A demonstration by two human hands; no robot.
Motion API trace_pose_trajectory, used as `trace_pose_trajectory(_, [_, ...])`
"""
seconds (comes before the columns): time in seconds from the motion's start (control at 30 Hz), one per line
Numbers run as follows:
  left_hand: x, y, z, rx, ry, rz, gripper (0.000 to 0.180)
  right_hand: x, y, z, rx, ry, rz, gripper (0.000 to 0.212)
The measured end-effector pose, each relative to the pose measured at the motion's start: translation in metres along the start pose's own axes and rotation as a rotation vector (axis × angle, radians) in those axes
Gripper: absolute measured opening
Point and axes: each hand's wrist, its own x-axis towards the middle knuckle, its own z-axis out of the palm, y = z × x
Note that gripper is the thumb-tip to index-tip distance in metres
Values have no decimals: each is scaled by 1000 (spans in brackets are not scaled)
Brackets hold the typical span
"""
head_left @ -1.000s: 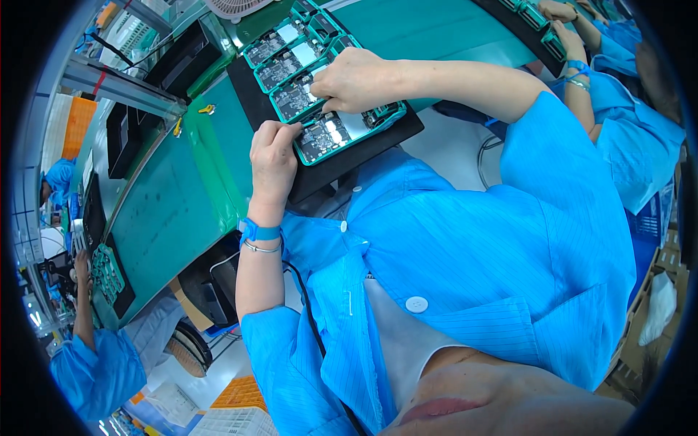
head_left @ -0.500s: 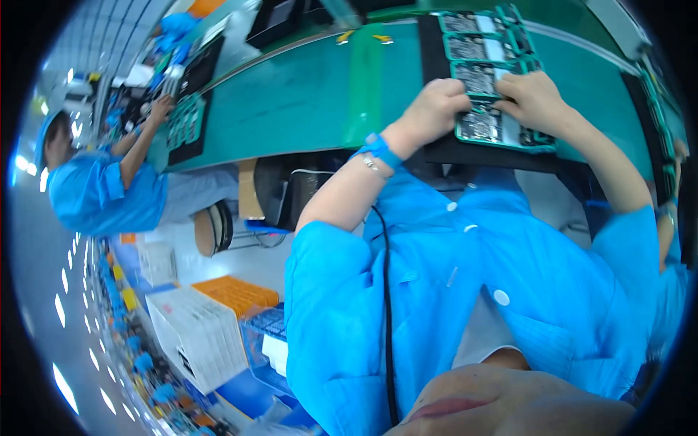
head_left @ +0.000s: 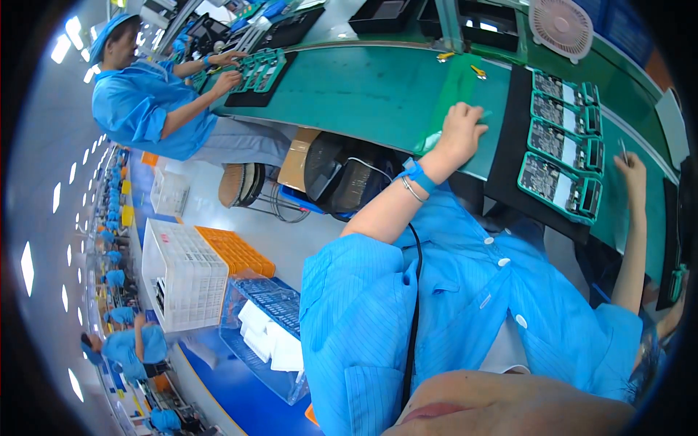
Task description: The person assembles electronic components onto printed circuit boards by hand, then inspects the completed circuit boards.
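A column of several green-framed circuit boards (head_left: 549, 176) lies on a black mat (head_left: 507, 156) on the green bench. Left of that mat is my left hand (head_left: 463, 134), raised by the strip of green tape, its fingers curled together. A thin pale sliver pokes out past its fingertips; what it grips I cannot make out. My right hand (head_left: 632, 171) is off to the right of the boards, fingers pinched around a thin metal tool (head_left: 623, 151) pointing upward. Neither hand touches the boards. A blue band circles my left wrist.
Two yellow-handled tools (head_left: 478, 72) lie near the bench's far edge. A pink fan (head_left: 560, 27) and black bins (head_left: 382, 14) stand behind. To the left, a co-worker (head_left: 149, 102) handles similar boards. Stools, a white crate (head_left: 190, 280) and an orange crate (head_left: 236, 249) occupy the floor.
Both hands have left the boards: my left hand moved left, my right hand moved right and now holds the thin metal tool. The view has turned as well.
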Motion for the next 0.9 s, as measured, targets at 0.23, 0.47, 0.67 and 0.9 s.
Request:
trace_pose_trajectory(0.23, [-4, 35, 9, -250, -110, -5, 21, -14, -3, 51, 468, -13, 202, 44])
trace_pose_trajectory(0.47, [-8, 54, 5, -297, -134, -57, 24, -7, 9, 25, 620, -134, 298, 22])
trace_pose_trajectory(0.67, [-15, 69, 6, -302, -154, -24, 25, -23, -4, 8, 363, -179, 297, 23])
trace_pose_trajectory(0.9, [-11, 108, 32, -295, -316, 235, 27, -15, 123, -99, 605, 6, 433, 11])
